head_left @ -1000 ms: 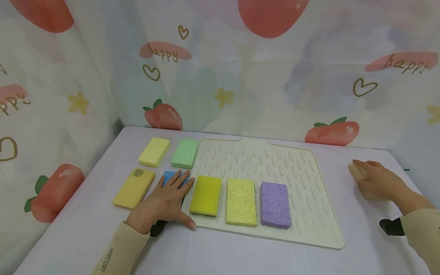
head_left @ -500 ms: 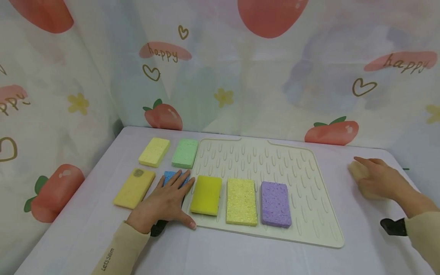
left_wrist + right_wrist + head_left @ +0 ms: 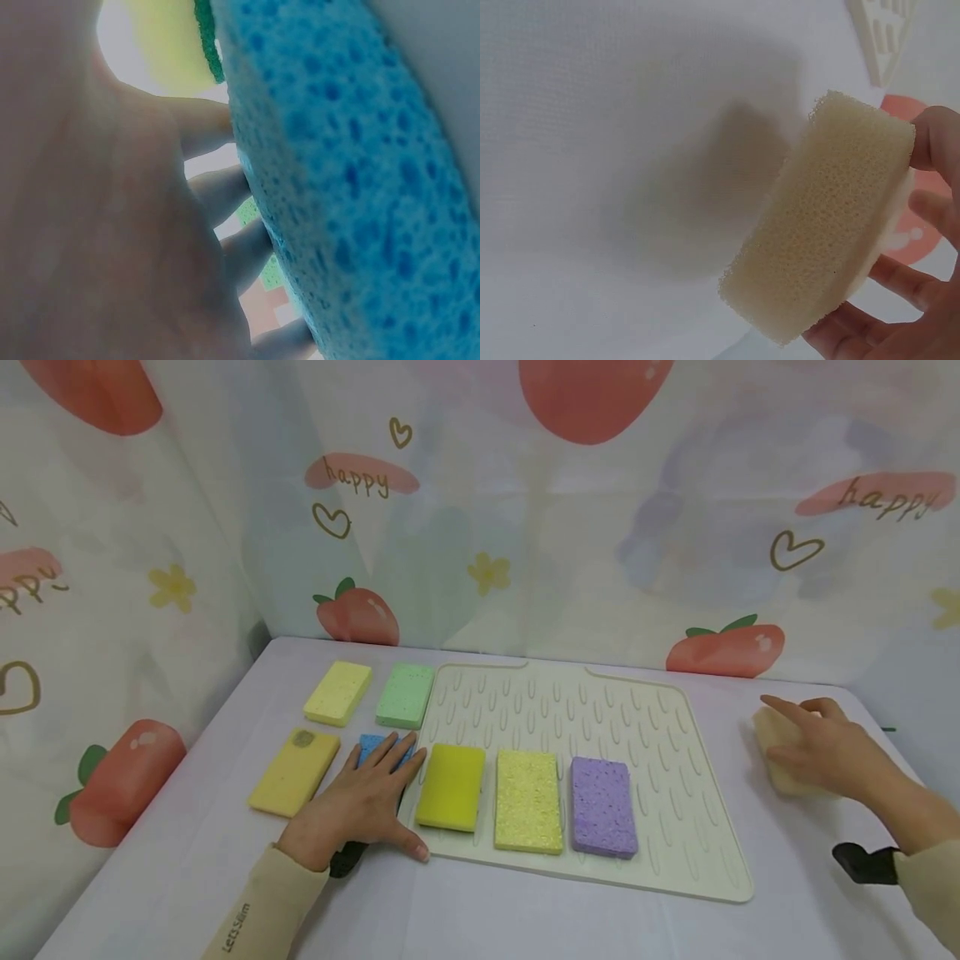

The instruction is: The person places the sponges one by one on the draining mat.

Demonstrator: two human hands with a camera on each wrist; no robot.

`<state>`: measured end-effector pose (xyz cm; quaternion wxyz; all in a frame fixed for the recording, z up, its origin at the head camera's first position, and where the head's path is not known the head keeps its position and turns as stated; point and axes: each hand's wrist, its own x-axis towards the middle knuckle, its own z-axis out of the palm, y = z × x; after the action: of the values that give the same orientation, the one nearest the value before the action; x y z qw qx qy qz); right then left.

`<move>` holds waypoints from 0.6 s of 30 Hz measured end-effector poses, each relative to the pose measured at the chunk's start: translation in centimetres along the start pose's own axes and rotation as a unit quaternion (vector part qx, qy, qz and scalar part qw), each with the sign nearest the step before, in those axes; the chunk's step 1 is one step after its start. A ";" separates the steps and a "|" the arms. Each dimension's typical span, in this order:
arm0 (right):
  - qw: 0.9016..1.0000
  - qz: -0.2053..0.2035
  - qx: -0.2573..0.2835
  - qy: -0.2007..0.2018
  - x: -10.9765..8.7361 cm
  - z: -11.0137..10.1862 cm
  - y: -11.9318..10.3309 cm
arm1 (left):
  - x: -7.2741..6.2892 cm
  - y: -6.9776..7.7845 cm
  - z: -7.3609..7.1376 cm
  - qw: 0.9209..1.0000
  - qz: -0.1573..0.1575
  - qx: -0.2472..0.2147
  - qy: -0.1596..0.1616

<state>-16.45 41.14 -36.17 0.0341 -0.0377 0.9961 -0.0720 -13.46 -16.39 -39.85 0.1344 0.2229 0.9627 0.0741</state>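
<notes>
My left hand [image 3: 360, 806] lies with spread fingers over a blue sponge [image 3: 373, 746] at the mat's left edge. In the left wrist view, those fingers reach to the far side of the blue sponge [image 3: 352, 172]. At the table's right side my right hand [image 3: 828, 752] grips a cream sponge [image 3: 780, 735]. The right wrist view shows this porous cream sponge [image 3: 817, 225] tilted, thumb and fingers at its edges, a shadow beside it. A bright yellow sponge [image 3: 450, 787], a speckled yellow sponge [image 3: 528, 802] and a purple sponge [image 3: 603, 807] lie in a row on the mat [image 3: 675, 827].
Left of the mat lie a pale yellow sponge [image 3: 337, 693], a green sponge [image 3: 406, 695] and a tan-yellow sponge [image 3: 294, 772] with a round dark mark. A strawberry-printed curtain [image 3: 525, 527] stands behind the white-covered table [image 3: 525, 918]. Black wrist mounts show at both sleeves.
The right hand and the cream sponge have shifted slightly left, and the index finger has straightened out a little. The left hand stays where it was.
</notes>
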 end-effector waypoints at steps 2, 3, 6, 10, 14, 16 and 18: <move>1.000 -0.008 -0.002 0.009 -0.1 -0.1 -0.4 | 0.0 0.0 0.0 1.000 -0.001 -0.001 -0.001; 1.000 -0.013 -0.004 0.015 -0.2 -0.1 -0.7 | 0.0 0.0 0.0 1.000 -0.001 -0.002 -0.001; 1.000 -0.017 -0.002 0.020 -0.5 -0.3 -1.5 | -0.1 0.0 0.0 1.000 -0.003 -0.005 -0.001; 1.000 -0.020 0.001 0.023 -0.9 -0.5 -2.7 | -0.1 0.1 0.0 1.000 -0.004 -0.008 -0.003; 0.999 -0.033 0.004 0.039 -1.4 -0.6 -3.7 | -0.1 0.1 0.0 1.000 -0.004 -0.007 -0.001; 0.998 -0.037 0.010 0.043 -1.6 -0.6 -4.2 | -0.1 0.1 0.0 1.000 -0.004 -0.007 0.000; 0.998 -0.036 0.017 0.040 -1.8 -0.7 -4.8 | -0.2 0.1 0.0 1.000 -0.003 -0.008 0.001</move>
<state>-14.33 36.67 -34.69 -0.0079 -0.0699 0.9933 -0.0915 -13.31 -16.41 -39.79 0.1354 0.2186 0.9629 0.0819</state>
